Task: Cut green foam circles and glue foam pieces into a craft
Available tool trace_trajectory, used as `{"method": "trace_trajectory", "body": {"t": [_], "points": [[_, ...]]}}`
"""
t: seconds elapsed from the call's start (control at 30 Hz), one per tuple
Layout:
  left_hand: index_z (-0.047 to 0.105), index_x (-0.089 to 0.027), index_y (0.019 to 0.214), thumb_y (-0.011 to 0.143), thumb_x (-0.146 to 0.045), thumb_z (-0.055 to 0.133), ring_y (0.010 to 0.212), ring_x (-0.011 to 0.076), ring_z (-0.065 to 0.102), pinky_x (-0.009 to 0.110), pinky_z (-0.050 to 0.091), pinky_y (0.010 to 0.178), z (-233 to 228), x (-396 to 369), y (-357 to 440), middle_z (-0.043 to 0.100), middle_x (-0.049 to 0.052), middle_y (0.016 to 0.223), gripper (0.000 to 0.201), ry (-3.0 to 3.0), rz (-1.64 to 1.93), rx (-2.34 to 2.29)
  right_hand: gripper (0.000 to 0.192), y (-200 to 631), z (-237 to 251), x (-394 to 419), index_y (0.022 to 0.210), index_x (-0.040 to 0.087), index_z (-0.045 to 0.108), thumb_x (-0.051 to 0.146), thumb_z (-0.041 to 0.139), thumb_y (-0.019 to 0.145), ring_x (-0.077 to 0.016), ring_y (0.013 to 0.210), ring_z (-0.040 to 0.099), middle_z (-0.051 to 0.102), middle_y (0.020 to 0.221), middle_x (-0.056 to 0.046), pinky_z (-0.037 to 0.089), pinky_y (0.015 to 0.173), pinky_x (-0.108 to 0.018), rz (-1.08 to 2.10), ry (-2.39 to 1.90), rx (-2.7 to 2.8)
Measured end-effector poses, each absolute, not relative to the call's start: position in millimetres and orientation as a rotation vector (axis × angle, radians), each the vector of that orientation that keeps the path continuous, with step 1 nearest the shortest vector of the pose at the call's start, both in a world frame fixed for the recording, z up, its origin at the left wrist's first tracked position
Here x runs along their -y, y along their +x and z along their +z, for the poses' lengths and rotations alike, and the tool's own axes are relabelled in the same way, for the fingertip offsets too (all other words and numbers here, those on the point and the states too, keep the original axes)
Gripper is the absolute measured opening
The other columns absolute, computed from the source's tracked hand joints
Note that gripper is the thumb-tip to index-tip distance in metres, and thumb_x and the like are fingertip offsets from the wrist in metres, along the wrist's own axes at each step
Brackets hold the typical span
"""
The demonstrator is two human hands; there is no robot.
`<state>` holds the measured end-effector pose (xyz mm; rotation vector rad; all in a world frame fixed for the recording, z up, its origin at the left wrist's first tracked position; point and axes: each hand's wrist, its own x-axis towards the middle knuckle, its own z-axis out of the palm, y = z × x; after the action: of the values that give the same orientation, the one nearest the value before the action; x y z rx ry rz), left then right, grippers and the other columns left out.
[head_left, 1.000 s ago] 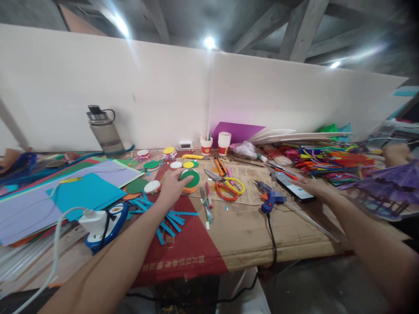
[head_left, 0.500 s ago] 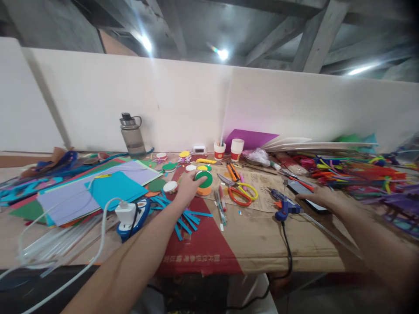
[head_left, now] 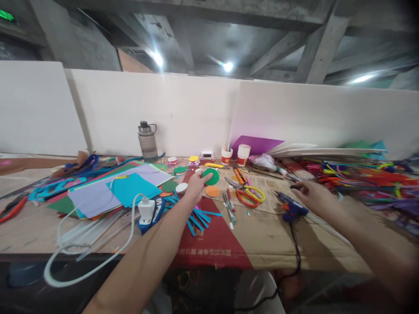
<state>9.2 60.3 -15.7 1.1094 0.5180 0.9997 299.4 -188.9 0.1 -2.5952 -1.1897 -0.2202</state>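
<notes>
Green disc (head_left: 211, 177) — flat, smoothly round

At the left fingers (head_left: 199, 178), one green disc (head_left: 212, 177); beside, one orange disc (head_left: 212, 191); beyond, one bottle (head_left: 148, 144); near the right fingers (head_left: 303, 188), one glue gun (head_left: 293, 208).

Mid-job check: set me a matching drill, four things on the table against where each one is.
1. green disc
2. orange disc
3. water bottle
4. glue gun

A. in front of the white panel
B. near the right hand
C. in the left hand
D. lying flat beside the pens

Pairs: 1-C; 2-D; 3-A; 4-B
</notes>
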Motion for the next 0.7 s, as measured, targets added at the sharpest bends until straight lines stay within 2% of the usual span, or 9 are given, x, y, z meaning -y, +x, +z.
{"method": "trace_trajectory", "body": {"t": [0.07,0.13,0.2,0.3,0.4,0.5,0.57,0.7], "points": [[0.067,-0.014,0.087,0.046,-0.037,0.088,0.074,0.0134,0.062,0.027,0.049,0.071,-17.0,-63.9,9.7,0.07,0.003,0.085,0.052,1.134,1.005,-0.53,0.046,263.0,1.0,192.5,0.117,0.02,0.061,0.053,0.043,0.091,-0.0313,0.091,0.069,0.072,0.092,-0.013,0.05,0.077,-0.039,-0.168,-2.725,1.198],[0.066,-0.015,0.086,0.046,-0.037,0.088,0.074,0.0135,0.063,0.027,0.049,0.071,-18.6,-67.1,10.9,0.069,0.003,0.084,0.051,1.144,1.026,-0.53,0.052,234.8,-3.4,194.9,0.117,0.02,0.06,0.059,0.036,0.092,-0.0349,0.095,0.068,0.071,0.099,-0.016,0.049,0.077,-0.042,-0.139,-2.89,1.161],[0.066,-0.015,0.086,0.047,-0.037,0.088,0.072,0.0125,0.062,0.026,0.049,0.07,-19.8,-69.3,12.3,0.069,0.002,0.083,0.05,1.141,1.044,-0.54,0.054,218.3,-10.9,194.2,0.123,0.017,0.057,0.058,0.037,0.092,-0.0337,0.101,0.067,0.071,0.104,-0.018,0.049,0.08,-0.041,-0.094,-2.912,1.229],[0.068,-0.015,0.088,0.046,-0.036,0.087,0.07,0.0119,0.062,0.024,0.047,0.065,-21.1,-70.9,13.6,0.069,0.002,0.082,0.051,1.147,1.045,-0.549,0.055,212.9,-21.4,189.8,0.132,0.012,0.049,0.049,0.038,0.093,-0.0334,0.1,0.067,0.07,0.105,-0.02,0.047,0.082,-0.04,-0.005,-2.886,1.219],[0.068,-0.015,0.091,0.048,-0.037,0.087,0.07,0.0121,0.062,0.023,0.046,0.063,-22.5,-72.6,13.9,0.07,0.002,0.083,0.051,1.167,1.043,-0.542,0.042,218.8,-24.4,189.3,0.126,0.012,0.052,0.032,0.044,0.09,-0.0298,0.099,0.067,0.07,0.106,-0.018,0.046,0.08,-0.035,0.02,-2.784,1.124],[0.069,-0.015,0.091,0.051,-0.037,0.086,0.071,0.0121,0.062,0.022,0.046,0.062,-23.6,-74.3,14.3,0.07,0.003,0.084,0.048,1.187,1.059,-0.545,0.038,226.3,-17.6,194.1,0.123,0.011,0.051,0.026,0.042,0.089,-0.0253,0.093,0.068,0.07,0.103,-0.017,0.045,0.074,-0.029,0.006,-2.71,0.995],[0.069,-0.016,0.09,0.051,-0.036,0.086,0.072,0.0127,0.063,0.022,0.047,0.063,-23.9,-74.7,15.5,0.07,0.003,0.084,0.047,1.174,1.062,-0.534,0.04,230.4,-8.3,194.2,0.126,0.009,0.047,0.028,0.039,0.091,-0.0258,0.091,0.068,0.07,0.101,-0.018,0.045,0.073,-0.03,-0.046,-2.715,0.938],[0.07,-0.016,0.088,0.048,-0.032,0.088,0.074,0.0141,0.064,0.024,0.049,0.067,-24.3,-73.4,18.0,0.07,0.003,0.083,0.047,1.123,1.019,-0.493,0.043,235.2,11.3,170.0,0.13,0.009,0.041,0.029,0.04,0.093,-0.0291,0.1,0.065,0.065,0.11,-0.022,0.046,0.081,-0.035,-0.284,-2.741,0.975]]}}
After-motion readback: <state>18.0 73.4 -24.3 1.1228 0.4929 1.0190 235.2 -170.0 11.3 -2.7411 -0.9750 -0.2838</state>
